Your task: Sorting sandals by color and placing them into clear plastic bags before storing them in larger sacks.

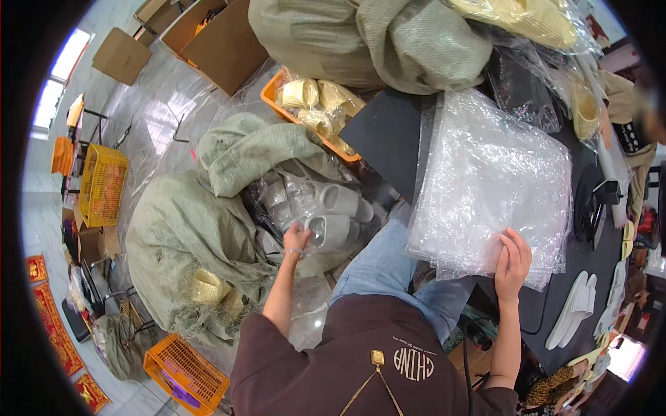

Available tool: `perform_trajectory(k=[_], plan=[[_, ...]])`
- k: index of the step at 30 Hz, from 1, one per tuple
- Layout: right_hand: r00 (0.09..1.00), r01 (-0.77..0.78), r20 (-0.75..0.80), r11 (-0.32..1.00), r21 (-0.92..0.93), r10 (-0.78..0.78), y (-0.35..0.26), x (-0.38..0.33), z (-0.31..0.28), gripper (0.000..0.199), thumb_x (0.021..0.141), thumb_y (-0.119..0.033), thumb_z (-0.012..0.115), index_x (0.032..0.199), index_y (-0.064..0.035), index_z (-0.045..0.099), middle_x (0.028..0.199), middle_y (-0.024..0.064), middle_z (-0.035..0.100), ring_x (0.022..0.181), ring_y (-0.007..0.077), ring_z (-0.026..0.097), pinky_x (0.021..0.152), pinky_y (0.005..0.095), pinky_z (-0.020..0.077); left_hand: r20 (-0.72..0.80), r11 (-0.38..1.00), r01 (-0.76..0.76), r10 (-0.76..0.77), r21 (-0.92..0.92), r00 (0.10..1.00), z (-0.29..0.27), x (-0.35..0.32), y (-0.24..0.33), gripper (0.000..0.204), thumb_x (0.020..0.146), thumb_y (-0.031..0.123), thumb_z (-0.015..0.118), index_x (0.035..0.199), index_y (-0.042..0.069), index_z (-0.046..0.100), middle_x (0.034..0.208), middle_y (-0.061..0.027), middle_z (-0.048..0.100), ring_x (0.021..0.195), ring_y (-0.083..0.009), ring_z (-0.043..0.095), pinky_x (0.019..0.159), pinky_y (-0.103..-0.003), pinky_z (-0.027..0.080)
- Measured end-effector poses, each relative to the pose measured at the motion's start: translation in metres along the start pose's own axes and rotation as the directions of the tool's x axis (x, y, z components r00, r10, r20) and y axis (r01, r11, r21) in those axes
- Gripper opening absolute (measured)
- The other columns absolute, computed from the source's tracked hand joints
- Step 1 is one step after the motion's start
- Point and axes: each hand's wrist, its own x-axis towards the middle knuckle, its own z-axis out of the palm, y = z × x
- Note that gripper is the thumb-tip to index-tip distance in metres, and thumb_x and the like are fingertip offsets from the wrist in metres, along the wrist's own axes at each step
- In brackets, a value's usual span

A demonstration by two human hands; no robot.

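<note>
My left hand (297, 238) reaches into an open greenish-grey woven sack (173, 222) at the left. Its fingers are closed at the end of a grey slipper (329, 233). Another grey slipper (340, 199) lies just beyond, among clear plastic wrapping. At the right, my right hand (512, 267) rests on the near edge of a stack of clear plastic bags (492, 173), its fingers stretched out over the film. The stack lies on a black table (538, 305). How the right thumb sits is hard to make out.
An orange crate (272, 89) of yellow slippers stands beyond the sack. Larger stuffed sacks (423, 48) tower at the far side. White slippers (572, 310) lie on the table's right. A yellow basket (103, 184) and an orange basket (186, 374) stand left. A person (628, 132) is at far right.
</note>
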Motion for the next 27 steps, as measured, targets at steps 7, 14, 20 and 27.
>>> perform_trajectory(k=[7,14,20,27], plan=[[1.000,0.013,-0.027,0.999,0.039,-0.012,0.003,0.001,-0.005,0.021,0.085,-0.004,0.052,0.103,-0.0033,0.061,0.115,0.0094,0.059,0.106,0.0281,0.054,0.093,0.0378,0.0392,-0.195,0.969,-0.235,0.244,0.070,0.950,-0.180,-0.118,0.145,0.032,0.066,0.019,0.069,0.088,-0.001,0.058,0.072,-0.0125,0.061,0.063,-0.0178,0.057,0.061,-0.033,0.047],[0.984,0.146,-0.100,0.989,-0.021,-0.147,-0.007,0.005,-0.047,0.022,0.084,-0.007,0.056,0.105,-0.0071,0.062,0.116,0.0088,0.059,0.106,0.0276,0.055,0.094,0.0363,0.0393,-0.311,0.892,-0.410,0.342,-0.188,0.887,-0.348,-0.211,0.257,0.025,0.066,0.010,0.065,0.088,-0.001,0.061,0.080,0.0004,0.056,0.062,-0.0071,0.049,0.054,-0.020,0.040],[0.971,-0.197,0.235,0.693,0.694,0.041,-0.011,0.007,-0.053,0.026,0.092,-0.013,0.051,0.116,-0.0058,0.057,0.118,0.0110,0.058,0.104,0.0246,0.057,0.093,0.0366,0.0417,-0.350,0.605,-0.774,0.696,-0.185,0.627,-0.456,-0.223,0.344,0.050,0.076,0.021,0.053,0.119,-0.003,0.051,0.104,-0.0062,0.054,0.090,-0.0153,0.055,0.076,-0.027,0.045],[0.871,-0.491,0.452,-0.362,0.792,-0.194,-0.021,0.041,-0.076,0.056,0.099,-0.045,0.025,0.139,-0.0061,0.027,0.131,0.0204,0.047,0.115,0.0341,0.052,0.097,0.0421,0.0405,-0.321,0.056,-0.892,0.942,0.449,-0.102,-0.469,-0.105,0.433,0.059,0.081,0.023,0.052,0.132,-0.004,0.040,0.129,-0.0137,0.048,0.105,-0.0207,0.054,0.088,-0.035,0.047]])
